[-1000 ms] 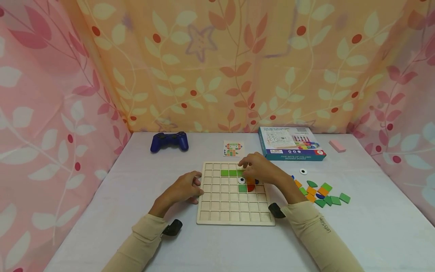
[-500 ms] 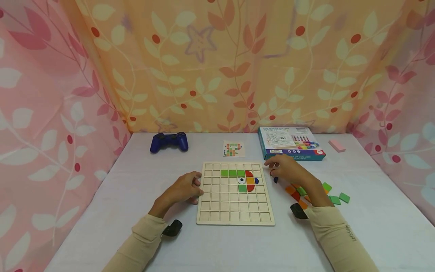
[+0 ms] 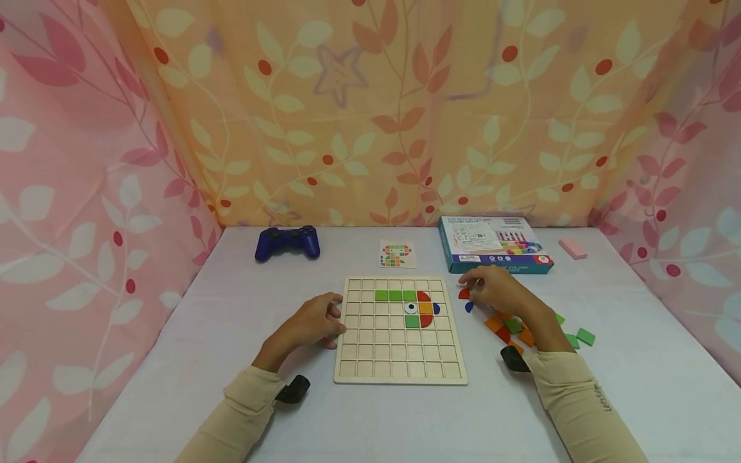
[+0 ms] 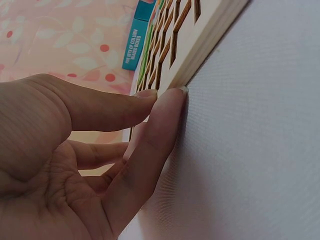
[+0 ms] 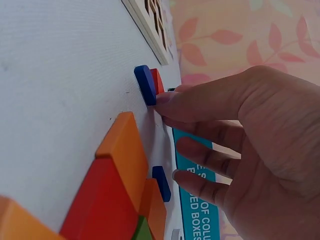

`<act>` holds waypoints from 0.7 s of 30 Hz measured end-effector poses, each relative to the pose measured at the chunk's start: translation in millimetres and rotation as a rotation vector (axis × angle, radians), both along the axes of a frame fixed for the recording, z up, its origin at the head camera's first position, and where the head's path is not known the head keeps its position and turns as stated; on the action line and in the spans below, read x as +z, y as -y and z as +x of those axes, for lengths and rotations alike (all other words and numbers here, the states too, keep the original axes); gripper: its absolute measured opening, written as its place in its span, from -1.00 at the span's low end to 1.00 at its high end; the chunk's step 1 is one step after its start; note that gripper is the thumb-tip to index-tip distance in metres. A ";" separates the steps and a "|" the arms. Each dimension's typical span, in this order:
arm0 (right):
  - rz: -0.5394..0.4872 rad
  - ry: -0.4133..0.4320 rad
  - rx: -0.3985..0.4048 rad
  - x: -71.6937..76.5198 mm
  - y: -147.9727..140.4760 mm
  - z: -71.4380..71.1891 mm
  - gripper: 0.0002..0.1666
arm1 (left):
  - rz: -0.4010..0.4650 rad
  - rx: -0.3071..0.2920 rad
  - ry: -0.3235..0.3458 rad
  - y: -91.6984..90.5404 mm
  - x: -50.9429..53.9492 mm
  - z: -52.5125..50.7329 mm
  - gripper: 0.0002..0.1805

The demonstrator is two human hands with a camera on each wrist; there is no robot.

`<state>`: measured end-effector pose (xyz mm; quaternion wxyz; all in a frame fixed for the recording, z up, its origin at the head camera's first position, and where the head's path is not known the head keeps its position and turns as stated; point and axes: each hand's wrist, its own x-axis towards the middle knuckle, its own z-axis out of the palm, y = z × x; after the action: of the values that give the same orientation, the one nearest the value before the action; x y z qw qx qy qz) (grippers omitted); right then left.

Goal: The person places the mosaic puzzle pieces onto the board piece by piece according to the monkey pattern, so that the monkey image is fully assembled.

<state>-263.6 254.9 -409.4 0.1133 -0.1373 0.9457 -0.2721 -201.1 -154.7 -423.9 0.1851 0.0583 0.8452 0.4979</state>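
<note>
The left hand (image 3: pixel 312 321) grips the left edge of the pale wooden grid board (image 3: pixel 383 369), its thumb and a fingertip against the rim in the left wrist view. On the board are green squares (image 3: pixel 395 296), an eye disc (image 3: pixel 410 308), an orange square (image 3: pixel 425 308), two red rounded pieces and a blue one. Right of the board, the right hand (image 3: pixel 500 292) has its thumb at a loose red piece (image 3: pixel 464 294), the other fingers loosely bent. A small blue piece (image 5: pixel 145 85) stands beside the red one in the right wrist view.
Loose orange, red and green pieces (image 3: pixel 513 326) lie by the right forearm. Behind the board is a pattern card (image 3: pixel 397 254); a flat box (image 3: pixel 496 244) is at back right, beside a pink block (image 3: pixel 573 248). A blue game controller (image 3: pixel 287 244) is at back left.
The right hand has moved off the board to the right, uncovering a red piece at the top right of the pattern, and is now by the loose red piece. The left hand stays put.
</note>
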 end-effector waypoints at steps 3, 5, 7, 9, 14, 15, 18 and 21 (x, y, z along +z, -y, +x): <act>0.003 0.002 -0.003 -0.1 0.5 0.0 -0.54 | 0.001 0.000 -0.002 -0.1 0.2 0.0 -0.24; 0.006 0.003 -0.003 -0.4 0.6 -0.1 -0.55 | 0.000 0.000 -0.002 -0.2 0.2 0.1 -0.24; 0.009 0.007 -0.001 -0.8 0.6 -0.4 -0.57 | -0.002 0.001 -0.003 -0.1 0.1 0.3 -0.24; 0.010 0.016 -0.003 -1.4 0.6 -0.8 -0.59 | -0.004 0.001 -0.004 0.0 0.1 0.7 -0.24; 0.023 0.016 0.008 -2.0 -1.4 -1.6 -0.64 | 0.001 0.004 -0.001 -0.6 1.0 1.4 -0.25; 0.026 0.013 0.013 -1.8 -1.8 -1.6 -0.64 | 0.003 0.005 0.001 -0.8 1.3 1.4 -0.25; 0.027 0.003 0.019 -2.4 -1.8 -1.8 -0.64 | 0.006 0.005 0.005 -1.1 1.6 1.5 -0.25; 0.018 -0.016 0.028 -3.1 0.0 -2.7 -0.62 | 0.003 0.007 0.006 -1.0 1.6 1.5 -0.25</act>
<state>-266.3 254.9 -412.4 0.1106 -0.1515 0.9470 -0.2609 -199.6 -153.7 -422.3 0.1858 0.0541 0.8441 0.5000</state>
